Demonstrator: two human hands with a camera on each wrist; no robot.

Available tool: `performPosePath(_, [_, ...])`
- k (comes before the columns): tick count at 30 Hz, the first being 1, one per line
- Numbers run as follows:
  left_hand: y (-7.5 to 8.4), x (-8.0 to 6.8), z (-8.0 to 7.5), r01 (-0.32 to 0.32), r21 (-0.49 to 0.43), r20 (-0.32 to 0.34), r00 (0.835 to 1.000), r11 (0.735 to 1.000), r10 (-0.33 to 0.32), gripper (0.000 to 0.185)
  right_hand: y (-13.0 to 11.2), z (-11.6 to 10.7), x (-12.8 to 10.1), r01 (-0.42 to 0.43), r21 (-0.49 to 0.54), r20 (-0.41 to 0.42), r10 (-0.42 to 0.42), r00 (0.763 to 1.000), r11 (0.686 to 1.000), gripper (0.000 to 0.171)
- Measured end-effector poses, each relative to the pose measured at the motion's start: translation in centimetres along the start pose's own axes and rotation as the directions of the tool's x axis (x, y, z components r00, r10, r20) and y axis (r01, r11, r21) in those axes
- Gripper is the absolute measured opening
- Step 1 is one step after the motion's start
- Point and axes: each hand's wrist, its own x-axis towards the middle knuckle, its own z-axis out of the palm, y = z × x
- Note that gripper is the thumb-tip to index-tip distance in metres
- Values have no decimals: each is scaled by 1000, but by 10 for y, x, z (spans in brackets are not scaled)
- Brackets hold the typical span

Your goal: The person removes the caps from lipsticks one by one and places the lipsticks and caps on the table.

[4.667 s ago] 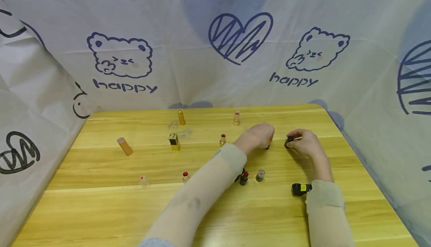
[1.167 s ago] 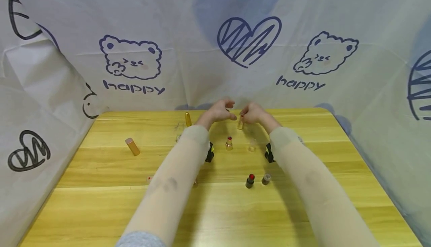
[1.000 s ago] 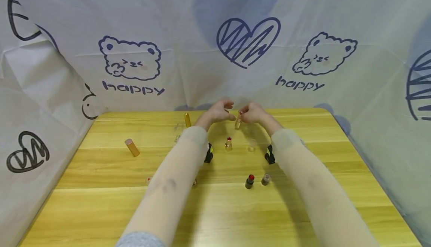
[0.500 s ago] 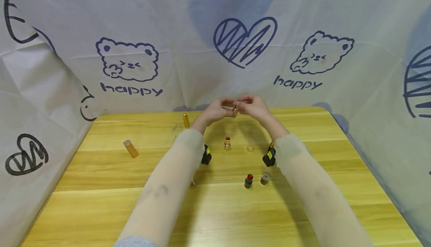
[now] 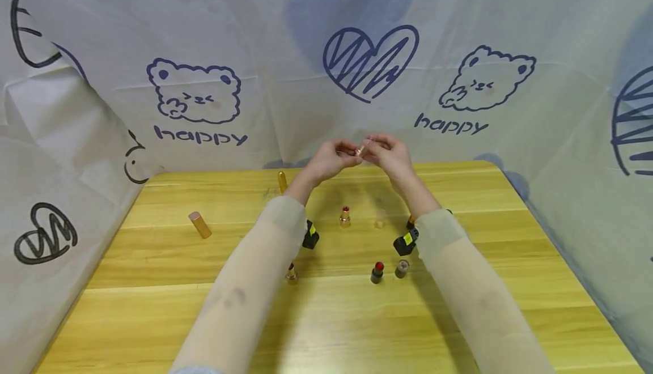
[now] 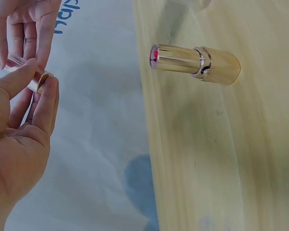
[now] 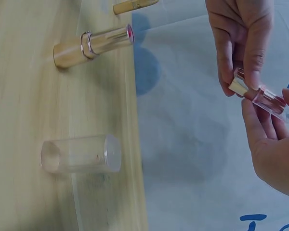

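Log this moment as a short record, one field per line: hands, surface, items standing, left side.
left hand: pinches the held lipstick by its gold end
right hand: holds its clear end
surface: wooden table
standing uncapped: gold lipstick, black lipstick
beside gold lipstick: clear cap
left side: tan tube

- The left arm (image 5: 247, 289) and right arm (image 5: 474, 289), pale-sleeved, reach across the table (image 5: 336, 334), converging towards the middle of its far edge.
- Both wrists are bare, bent inwards.
- The left hand (image 5: 328, 161) is raised by that edge, thumb and fingers bent in a pinch.
- The right hand (image 5: 393, 157) faces it, likewise pinching, their fingertips close together.
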Motion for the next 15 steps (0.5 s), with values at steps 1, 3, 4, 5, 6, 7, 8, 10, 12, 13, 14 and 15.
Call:
performPosePath(1, [2, -1, 0, -2, 4, -5, 1000, 1000, 2, 34, 0, 0, -1, 9, 15, -7, -9, 1000, 1000, 34])
performPosePath(3, [5, -2, 0, -5, 13, -9, 1000, 1000, 5, 33, -1, 1, -2, 24, 34, -20, -23, 1000, 999, 35])
performPosePath(4, [6, -2, -1, -7, 20, -10, 1000, 1000, 7, 33, -1, 1, -3, 30, 39, -22, -29, 999, 999, 36])
performPosePath(5, [7, -3, -1, -7, 27, -11, 1000, 1000, 7, 32, -1, 1, -4, 36, 42, -24, -35, 999, 998, 36])
performPosePath(6, [8, -4, -1, -7, 33, -11, 1000, 999, 8, 31, -2, 2, -5, 41, 43, -25, -40, 999, 998, 36])
performPosePath(7, [9, -4, -2, -8, 38, -9, 1000, 999, 8, 31, -2, 2, -6, 45, 43, -24, -44, 999, 998, 37])
performPosePath(8, [10, -5, -2, -7, 46, -7, 1000, 999, 7, 30, -2, 2, -7, 49, 39, -24, -48, 999, 998, 37])
performPosePath(10, [12, -7, -3, -9, 64, -5, 1000, 998, 9, 29, -2, 2, -9, 55, 37, -24, -54, 998, 998, 37])
performPosePath(12, [13, -8, -4, -12, 85, -3, 1000, 996, 12, 29, -2, 2, -9, 60, 33, -29, -59, 998, 998, 38])
performPosePath(13, [14, -9, -5, -15, 95, -1, 1000, 995, 15, 29, -2, 2, -10, 62, 33, -31, -61, 998, 998, 39])
performPosePath(14, [15, -9, -5, -17, 102, -1, 1000, 995, 17, 29, -2, 2, -10, 65, 34, -34, -64, 997, 997, 40])
performPosePath(15, [16, -10, -6, -19, 106, -2, 1000, 994, 19, 29, -2, 2, -10, 67, 35, -36, -65, 997, 997, 40])
